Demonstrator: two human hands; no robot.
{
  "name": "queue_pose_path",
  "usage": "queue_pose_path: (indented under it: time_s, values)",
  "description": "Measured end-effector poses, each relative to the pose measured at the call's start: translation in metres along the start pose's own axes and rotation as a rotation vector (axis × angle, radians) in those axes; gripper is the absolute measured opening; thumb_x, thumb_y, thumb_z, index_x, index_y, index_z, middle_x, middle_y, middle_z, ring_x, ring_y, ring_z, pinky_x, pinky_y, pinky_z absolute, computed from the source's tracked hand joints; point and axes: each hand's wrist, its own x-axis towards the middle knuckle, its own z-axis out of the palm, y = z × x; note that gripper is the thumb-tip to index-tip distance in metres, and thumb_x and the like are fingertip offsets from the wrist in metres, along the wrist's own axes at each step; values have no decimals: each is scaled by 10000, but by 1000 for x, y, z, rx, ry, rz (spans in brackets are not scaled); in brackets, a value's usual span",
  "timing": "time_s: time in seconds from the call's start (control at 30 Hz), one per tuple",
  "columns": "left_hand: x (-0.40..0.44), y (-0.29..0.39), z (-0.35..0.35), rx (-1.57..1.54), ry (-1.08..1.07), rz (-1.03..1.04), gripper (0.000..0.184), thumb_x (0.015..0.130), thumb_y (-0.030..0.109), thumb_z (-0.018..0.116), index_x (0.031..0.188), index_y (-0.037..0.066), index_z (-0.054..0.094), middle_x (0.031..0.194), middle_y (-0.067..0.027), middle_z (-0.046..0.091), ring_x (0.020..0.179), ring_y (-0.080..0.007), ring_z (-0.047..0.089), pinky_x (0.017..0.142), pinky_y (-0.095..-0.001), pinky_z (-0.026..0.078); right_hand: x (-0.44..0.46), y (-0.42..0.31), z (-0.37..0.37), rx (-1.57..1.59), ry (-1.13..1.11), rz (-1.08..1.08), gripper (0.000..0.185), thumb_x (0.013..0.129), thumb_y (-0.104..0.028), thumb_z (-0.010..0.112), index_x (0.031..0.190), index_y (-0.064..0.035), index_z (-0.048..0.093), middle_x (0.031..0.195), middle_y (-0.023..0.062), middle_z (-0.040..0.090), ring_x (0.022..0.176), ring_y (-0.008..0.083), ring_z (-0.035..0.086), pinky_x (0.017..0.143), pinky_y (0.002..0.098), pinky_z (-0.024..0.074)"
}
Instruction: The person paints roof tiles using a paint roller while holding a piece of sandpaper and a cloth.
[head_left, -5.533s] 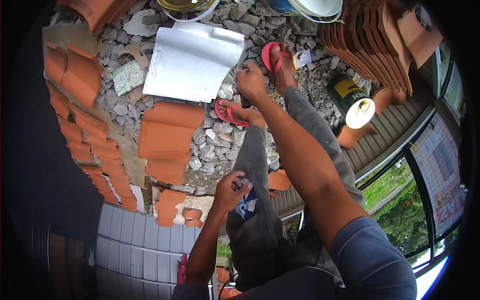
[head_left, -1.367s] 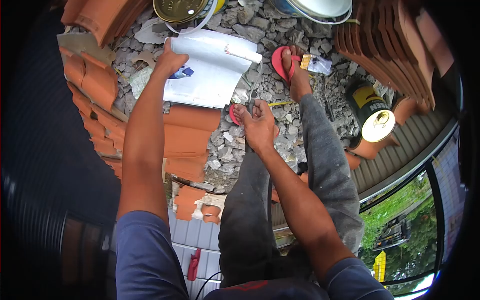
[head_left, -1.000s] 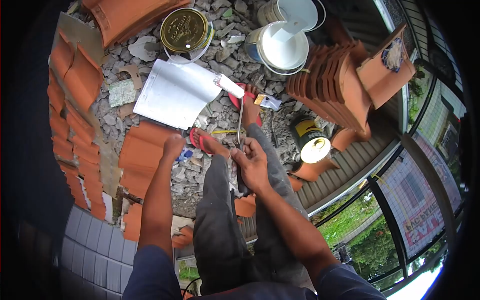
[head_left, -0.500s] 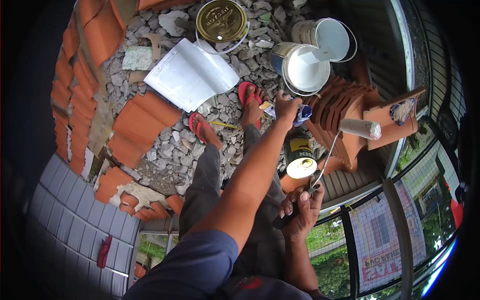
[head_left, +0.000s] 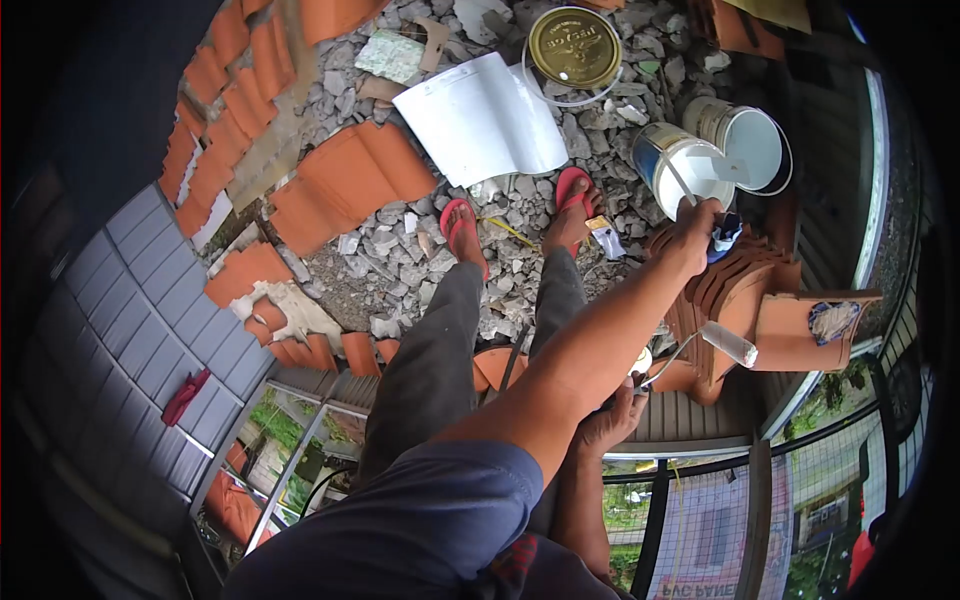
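Note:
My left hand is closed round a crumpled blue cloth at the near edge of the white paint bucket. A thin pale strip crosses the bucket's mouth and runs to this hand; whether it is the bail or a tool cannot be told. A flat pale piece lies over the bucket's mouth. Lower down, partly behind my left arm, my right hand grips the paint roller's handle. The roller head points right, in front of stacked orange tiles. A white-coated tile rests on the rubble.
A second bucket stands beside the first. A gold-lidded can is beyond the coated tile. Orange tiles lie left. Rubble surrounds my feet in red slippers. A railing and mesh are at lower right.
My left hand moved from the coated tile across to the bucket, cloth still in it. My right hand swung the roller from near my feet to the right. The view has shifted.

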Motion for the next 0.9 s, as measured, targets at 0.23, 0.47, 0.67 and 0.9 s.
queue_pose_path:
  time_s: [0.23, 0.47, 0.67, 0.9]
  values:
    - [-63, 39, 5, -153, 14, -70, 89, 795, 98, 547, 706, 105, 541, 584, -25, 526, 415, -142, 488, 346, -302, 367, 28, 22, -34, -32, 78, -54, 120, 977, -121, 599, 1032, -65, 508, 676, 16, 500, 521, 111, 458, 477, 260, 423]
    - [-179, 85, -53, -275, -5, 4, 115, 800, 95, 644, 824, 98, 532, 691, -31, 537, 521, -144, 550, 469, -295, 466, 47, 28, -75, -59, 146, -127, 118, 963, -121, 589, 1023, -55, 512, 742, 48, 538, 565, 121, 480, 491, 286, 437]
    - [-269, 119, -148, -369, -27, 55, 285, 793, 50, 684, 1027, 128, 542, 915, -34, 548, 665, -160, 582, 636, -312, 537, 35, 45, -66, -414, 110, -426, 111, 953, -151, 621, 976, -52, 577, 828, 37, 577, 633, 139, 540, 505, 271, 426]
    - [-360, 139, -282, -509, 2, 216, 365, 784, 18, 666, 1115, 108, 539, 1022, -55, 535, 730, -167, 581, 696, -345, 540, 6, 60, -63, -535, -62, -534, 156, 977, -174, 628, 917, -63, 536, 715, 27, 532, 544, 129, 487, 485, 270, 436]
